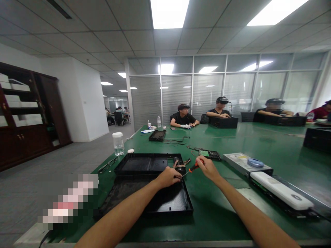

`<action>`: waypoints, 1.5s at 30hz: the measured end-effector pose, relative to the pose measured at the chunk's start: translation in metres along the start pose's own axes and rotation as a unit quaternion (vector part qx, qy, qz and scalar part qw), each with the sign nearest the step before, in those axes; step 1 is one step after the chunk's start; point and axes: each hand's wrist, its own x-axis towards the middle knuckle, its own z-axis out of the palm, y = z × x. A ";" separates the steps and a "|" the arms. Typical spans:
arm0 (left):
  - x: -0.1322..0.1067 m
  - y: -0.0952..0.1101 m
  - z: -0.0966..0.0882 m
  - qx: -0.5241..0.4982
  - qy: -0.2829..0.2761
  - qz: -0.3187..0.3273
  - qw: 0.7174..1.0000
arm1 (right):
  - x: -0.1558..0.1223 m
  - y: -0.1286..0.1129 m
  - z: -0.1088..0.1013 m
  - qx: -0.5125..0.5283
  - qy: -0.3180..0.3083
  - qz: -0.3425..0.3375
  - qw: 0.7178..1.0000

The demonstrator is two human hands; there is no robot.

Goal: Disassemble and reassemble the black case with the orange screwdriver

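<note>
Holding the screwdriver (pixel 191 170) in my right hand (pixel 205 166), tip beside my narrowly bunched left hand (pixel 169 177), I judge this driver work at the black case (pixel 144 164) just beyond; next calls for steady alignment. Remotely, I can't tell where the tip seats or whether the left pinches anything.

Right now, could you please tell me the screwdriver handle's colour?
The screwdriver handle is orange-red and black where visible, best seen in the head view.

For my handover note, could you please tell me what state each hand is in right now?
Left hand: curled near the screwdriver; whether it holds anything cannot be told.
Right hand: closed, holding the screwdriver.
</note>
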 end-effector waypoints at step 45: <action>-0.004 0.009 -0.008 0.026 0.013 0.006 1.000 | 0.010 -0.087 -0.024 -0.306 -0.097 -0.108 0.941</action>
